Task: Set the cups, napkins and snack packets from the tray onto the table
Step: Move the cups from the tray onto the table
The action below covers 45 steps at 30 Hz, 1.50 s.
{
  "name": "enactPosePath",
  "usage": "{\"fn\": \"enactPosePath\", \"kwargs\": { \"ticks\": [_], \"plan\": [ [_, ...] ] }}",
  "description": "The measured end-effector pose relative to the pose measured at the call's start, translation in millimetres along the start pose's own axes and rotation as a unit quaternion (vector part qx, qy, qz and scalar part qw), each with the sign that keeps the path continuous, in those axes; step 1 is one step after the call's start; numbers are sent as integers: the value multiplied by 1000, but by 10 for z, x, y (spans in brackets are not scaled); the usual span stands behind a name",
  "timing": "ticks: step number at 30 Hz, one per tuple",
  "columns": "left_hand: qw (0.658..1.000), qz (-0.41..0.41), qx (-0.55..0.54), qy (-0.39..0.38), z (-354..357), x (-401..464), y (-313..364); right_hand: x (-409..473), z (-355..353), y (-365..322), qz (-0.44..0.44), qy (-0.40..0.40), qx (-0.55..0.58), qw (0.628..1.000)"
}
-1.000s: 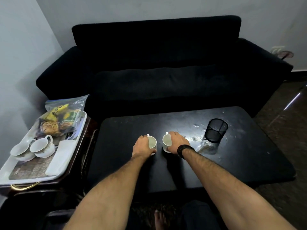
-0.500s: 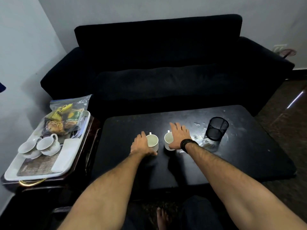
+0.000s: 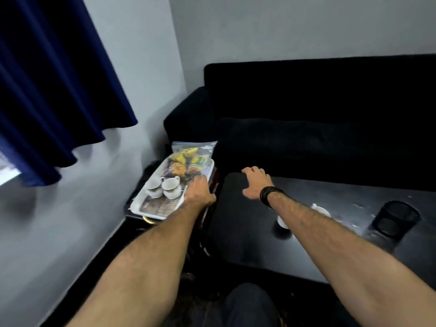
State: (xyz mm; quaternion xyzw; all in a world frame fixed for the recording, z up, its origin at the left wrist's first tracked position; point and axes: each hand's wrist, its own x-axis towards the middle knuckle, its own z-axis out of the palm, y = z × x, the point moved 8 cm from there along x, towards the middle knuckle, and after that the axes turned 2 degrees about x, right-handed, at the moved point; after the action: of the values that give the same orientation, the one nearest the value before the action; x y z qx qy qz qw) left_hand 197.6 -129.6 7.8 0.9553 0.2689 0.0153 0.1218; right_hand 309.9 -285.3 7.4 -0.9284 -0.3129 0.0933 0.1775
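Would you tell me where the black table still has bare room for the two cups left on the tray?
Bare: the table's near-left stretch, between the right hand and the near edge. Crowded: the right side, with the set-down cups and the mesh holder.

I saw the tray point(image 3: 151, 214) on a side stand, carrying two cups point(image 3: 163, 187) and a snack bag point(image 3: 188, 161) just beyond my left hand point(image 3: 197, 192). The table point(image 3: 247, 234) under my right forearm bore two more cups point(image 3: 320, 210) and a mesh holder point(image 3: 394, 219).
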Motion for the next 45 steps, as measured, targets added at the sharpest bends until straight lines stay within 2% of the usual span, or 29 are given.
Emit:
{"fn": "enactPosePath", "kwargs": {
  "ticks": [7, 14, 21, 24, 32, 40, 45],
  "plan": [
    [994, -111, 9, 5, -209, -142, -1390, 221, 690, -1319, -95, -63, -16, 993],
    [989, -146, 16, -9, -153, 238, -1937, 623, 1165, -1910, -113, -89, 16, 989],
    [989, -146, 6, -8, 36, 856, -2054, 1216, 1557, -2166, -93, -103, 27, 990],
    [989, -144, 10, -30, 121, 1064, -2147, 1407, 1677, -2232, -74, -94, 39, 992],
    [985, -161, 21, -62, 193, 1122, -2261, 1444, 1767, -2193, -87, -54, 61, 993],
    [989, -149, 11, 22, -397, 803, -1924, 1196, 1040, -2084, -103, -2, 126, 987],
    [993, -88, 40, 70, -758, 653, -1275, 955, 318, -1537, -72, 34, 152, 985]
  ]
}}
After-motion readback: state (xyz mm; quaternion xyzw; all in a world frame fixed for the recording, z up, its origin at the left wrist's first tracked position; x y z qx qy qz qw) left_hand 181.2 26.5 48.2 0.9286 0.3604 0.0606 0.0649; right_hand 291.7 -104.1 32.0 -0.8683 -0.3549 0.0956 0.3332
